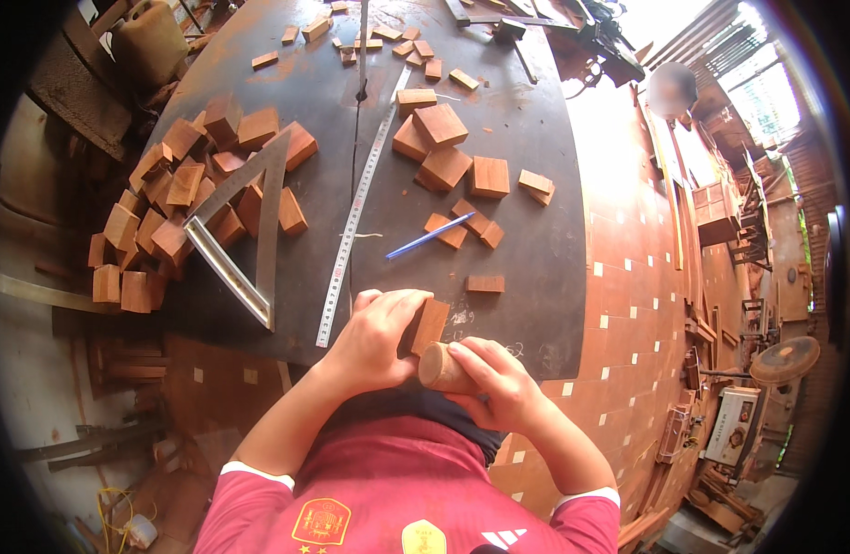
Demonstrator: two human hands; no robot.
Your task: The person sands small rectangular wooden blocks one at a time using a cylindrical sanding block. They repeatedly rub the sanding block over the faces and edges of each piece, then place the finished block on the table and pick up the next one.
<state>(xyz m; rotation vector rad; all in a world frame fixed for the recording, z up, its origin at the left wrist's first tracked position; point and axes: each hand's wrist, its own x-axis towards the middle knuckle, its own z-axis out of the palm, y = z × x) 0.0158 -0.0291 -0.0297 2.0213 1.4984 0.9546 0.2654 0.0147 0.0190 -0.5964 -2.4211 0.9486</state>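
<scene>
At the table's near edge, my left hand [381, 334] is closed around a reddish-brown wooden block [430, 325]. Beside it, my right hand [494, 377] grips a rounded, light-brown piece [443, 367] that looks like wood or cork; its exact kind is unclear. The two held things are close together, and I cannot tell whether they touch. Just beyond my hands lies a small wooden block [485, 283]. Farther off, a blue pen [430, 235] rests by a few more blocks [445, 232].
Many wooden blocks [185, 185] are heaped on the table's left, with a set square [271, 231] leaning over them. A measuring strip [359, 208] runs down the dark table [536, 305]. Larger blocks [441, 125] and small offcuts [423, 48] lie farther back. Another person [672, 92] is at far right.
</scene>
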